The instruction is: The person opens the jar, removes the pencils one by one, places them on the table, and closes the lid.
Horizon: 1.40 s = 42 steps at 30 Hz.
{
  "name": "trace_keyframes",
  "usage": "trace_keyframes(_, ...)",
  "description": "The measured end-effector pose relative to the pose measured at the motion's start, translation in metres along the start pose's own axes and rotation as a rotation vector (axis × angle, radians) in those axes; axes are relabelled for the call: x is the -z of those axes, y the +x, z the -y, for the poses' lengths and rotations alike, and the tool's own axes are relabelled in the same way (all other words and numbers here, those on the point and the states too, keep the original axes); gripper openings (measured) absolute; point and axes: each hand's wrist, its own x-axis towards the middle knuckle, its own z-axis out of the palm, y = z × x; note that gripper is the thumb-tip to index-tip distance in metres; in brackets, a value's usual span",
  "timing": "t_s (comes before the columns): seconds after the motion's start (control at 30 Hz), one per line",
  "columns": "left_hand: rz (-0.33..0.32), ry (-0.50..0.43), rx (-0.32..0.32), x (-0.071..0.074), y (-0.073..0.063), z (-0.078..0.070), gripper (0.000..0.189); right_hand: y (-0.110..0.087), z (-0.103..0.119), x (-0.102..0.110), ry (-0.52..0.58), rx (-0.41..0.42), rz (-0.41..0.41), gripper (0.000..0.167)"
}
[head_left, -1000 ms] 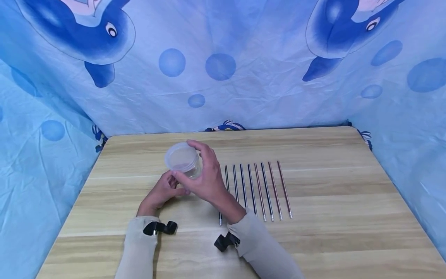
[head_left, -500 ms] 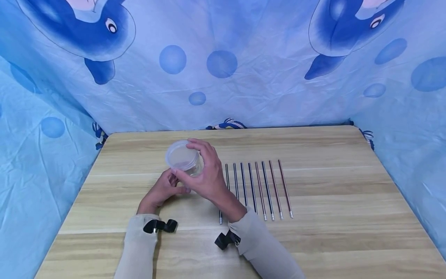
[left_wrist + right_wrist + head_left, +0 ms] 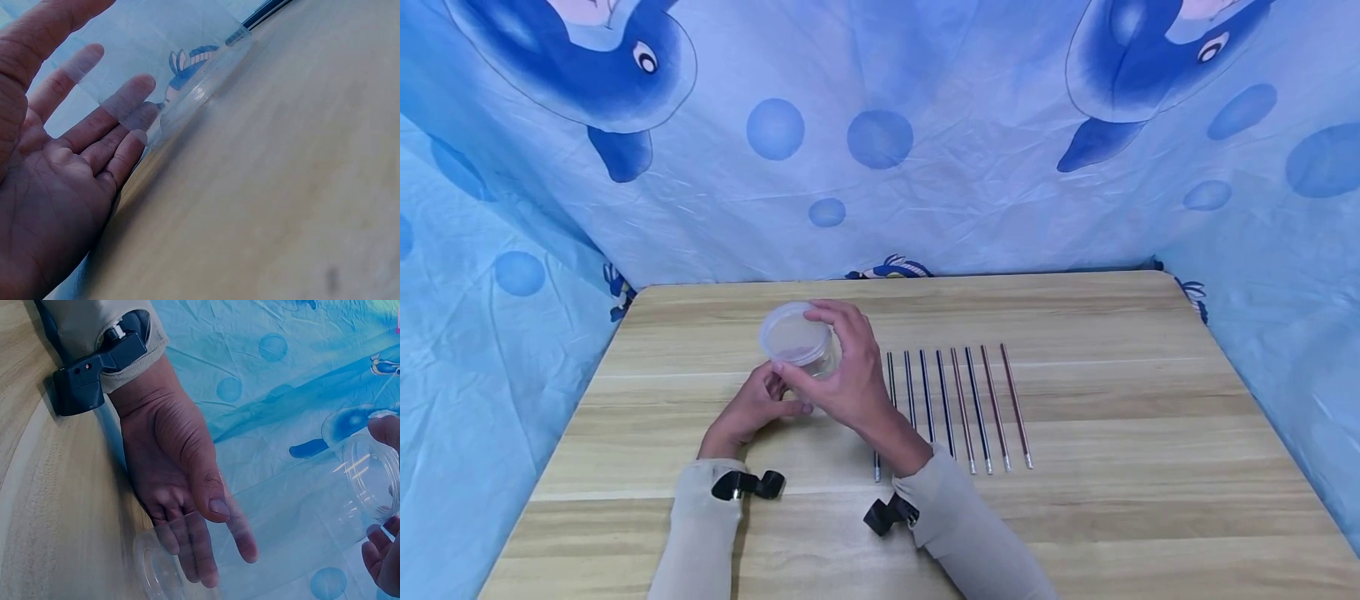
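A clear plastic jar [image 3: 826, 362] with a translucent whitish top [image 3: 792, 335] stands upright, left of the table's middle. My left hand [image 3: 751, 415] holds it low down, thumb on the near side. In the left wrist view, the fingers [image 3: 122, 134] show through the clear wall [image 3: 200, 37]. My right hand [image 3: 856, 379] grips the jar's top from the right, thumb in front and fingers behind. The right wrist view shows the clear jar [image 3: 281, 512] with its base rim near the tabletop. Whether the top is a separate lid is hard to tell.
Several pencils lie side by side right of the jar, some dark blue [image 3: 978, 408], some reddish brown [image 3: 1017, 407], with erasers toward me. My right forearm covers parts of a few. The wooden table [image 3: 1120, 467] ends at a blue curtain [image 3: 970, 200].
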Motion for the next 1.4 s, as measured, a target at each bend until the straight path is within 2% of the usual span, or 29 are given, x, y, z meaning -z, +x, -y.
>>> trace_keyframes(0.17,0.002,0.011,-0.002,-0.0001,0.0010,-0.0011,0.081,0.0013,0.0010,0.0003,-0.032,-0.010,-0.008,0.071)
trace_keyframes(0.27,0.011,0.013,-0.005,0.0002,0.0017,-0.0019,0.084,0.0019,0.0009,0.0006,-0.035,-0.011,-0.015,0.076)
trace_keyframes(0.67,-0.001,0.014,-0.001,0.0018,0.0033,0.0013,0.085,0.0009,0.0002,0.0031,-0.053,-0.064,-0.026,0.084)
trace_keyframes(0.93,0.010,0.029,0.011,0.0016,0.0003,0.0002,0.085,-0.0002,-0.0027,0.0039,-0.038,-0.029,0.029,0.095)
trace_keyframes(1.1,0.005,0.028,0.021,0.0014,0.0000,0.0005,0.086,-0.0013,-0.0036,0.0035,-0.031,-0.034,0.058,0.090)
trace_keyframes(1.4,0.002,0.025,0.040,0.0007,0.0003,-0.0002,0.087,-0.0018,-0.0050,0.0016,-0.040,-0.007,0.011,0.084)
